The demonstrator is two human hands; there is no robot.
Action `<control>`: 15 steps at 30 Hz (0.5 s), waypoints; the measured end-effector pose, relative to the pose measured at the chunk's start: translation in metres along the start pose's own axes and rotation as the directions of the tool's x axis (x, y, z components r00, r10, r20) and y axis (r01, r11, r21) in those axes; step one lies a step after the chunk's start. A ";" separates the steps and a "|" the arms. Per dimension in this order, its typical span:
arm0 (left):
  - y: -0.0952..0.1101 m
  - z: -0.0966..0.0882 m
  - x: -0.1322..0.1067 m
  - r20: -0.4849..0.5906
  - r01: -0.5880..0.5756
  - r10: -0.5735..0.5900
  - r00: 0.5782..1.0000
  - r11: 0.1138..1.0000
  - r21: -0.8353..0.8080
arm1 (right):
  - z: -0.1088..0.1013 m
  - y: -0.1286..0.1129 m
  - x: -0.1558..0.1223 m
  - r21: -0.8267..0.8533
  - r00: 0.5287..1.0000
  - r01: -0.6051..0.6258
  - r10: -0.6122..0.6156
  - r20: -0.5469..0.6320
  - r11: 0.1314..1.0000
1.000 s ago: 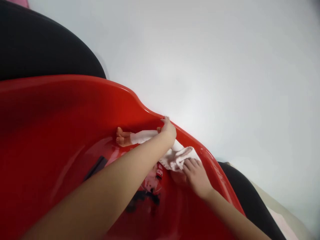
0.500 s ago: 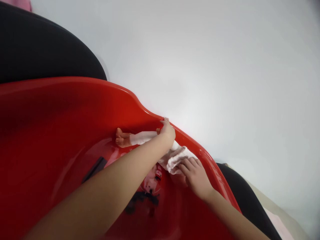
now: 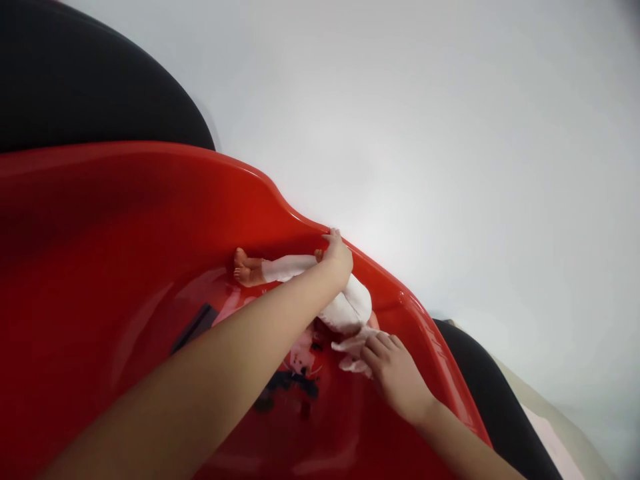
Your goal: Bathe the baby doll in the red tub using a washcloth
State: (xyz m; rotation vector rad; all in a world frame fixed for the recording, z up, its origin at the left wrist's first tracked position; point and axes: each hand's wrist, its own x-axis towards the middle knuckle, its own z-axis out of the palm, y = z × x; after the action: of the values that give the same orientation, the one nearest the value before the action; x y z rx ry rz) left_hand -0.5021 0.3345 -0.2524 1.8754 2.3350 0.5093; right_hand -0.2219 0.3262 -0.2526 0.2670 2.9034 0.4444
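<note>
A doll (image 3: 350, 303) in white lies along the inner wall of a red plastic tub (image 3: 150, 200), its bare feet (image 3: 245, 268) at the left. I cannot make out its head. My left hand (image 3: 339, 257) reaches across the doll, its fingers curled over the tub's rim and mostly hidden. One small doll hand (image 3: 319, 255) shows beside it. At the doll's right end, my right hand (image 3: 395, 370) pinches a thin, crumpled white cloth (image 3: 356, 345).
A pink figure picture (image 3: 301, 357) with dark shapes marks the tub floor. A dark flat piece (image 3: 196, 327) lies left of it. Black rounded parts (image 3: 90, 87) flank the tub outside. A pale wall (image 3: 425, 133) stands behind.
My right hand has drawn the white cloth down and away from the doll, exposing its smooth rounded white middle. My left hand stays at the rim. The view has shifted slightly.
</note>
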 end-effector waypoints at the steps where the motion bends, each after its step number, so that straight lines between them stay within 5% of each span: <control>1: 0.000 0.000 0.000 0.028 -0.016 0.013 1.000 0.996 0.089 | -0.001 -0.002 0.007 -0.019 1.000 0.001 -0.001 -0.010 1.000; 3: 0.000 0.000 0.000 0.089 -0.043 0.024 0.996 0.977 0.211 | 0.007 -0.004 0.016 -0.028 1.000 0.010 -0.010 -0.003 1.000; 9: 0.001 0.002 0.004 0.067 0.000 -0.005 0.998 0.997 0.075 | 0.039 -0.013 0.002 0.078 0.992 0.065 -0.073 0.103 0.995; 15: 0.001 0.005 -0.001 0.052 -0.042 0.033 0.998 0.982 0.185 | -0.009 -0.033 -0.029 0.349 0.953 -0.183 0.079 0.292 0.919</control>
State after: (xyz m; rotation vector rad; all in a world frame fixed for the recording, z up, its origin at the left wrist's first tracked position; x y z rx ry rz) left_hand -0.4994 0.3350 -0.2569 1.9889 2.3942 0.2518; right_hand -0.2006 0.2871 -0.2499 0.5380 2.6815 -0.1287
